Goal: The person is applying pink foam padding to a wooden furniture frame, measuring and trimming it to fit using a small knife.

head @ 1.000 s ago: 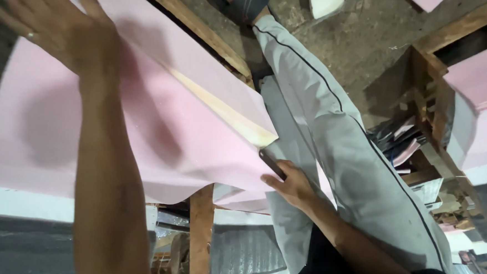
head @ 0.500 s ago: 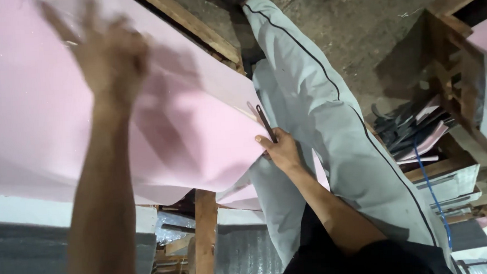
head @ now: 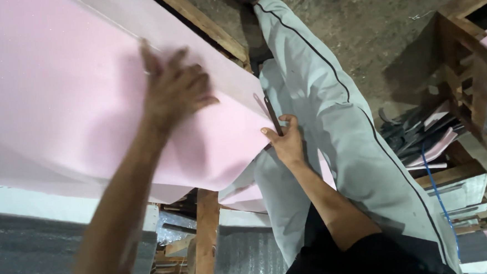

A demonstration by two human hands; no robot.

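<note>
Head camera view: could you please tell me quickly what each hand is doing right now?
Left hand: open, pressed flat on the pink foam sheet, no grip.
Right hand: closed on a thin dark blade at the sheet's edge.

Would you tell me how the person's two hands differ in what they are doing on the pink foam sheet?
The left hand lies spread on top of the pink foam sheet, empty; the right hand grips a thin dark blade at the sheet's edge. The left arm reaches far forward; the right stays close beside the grey-trousered leg. Both are bare.
</note>
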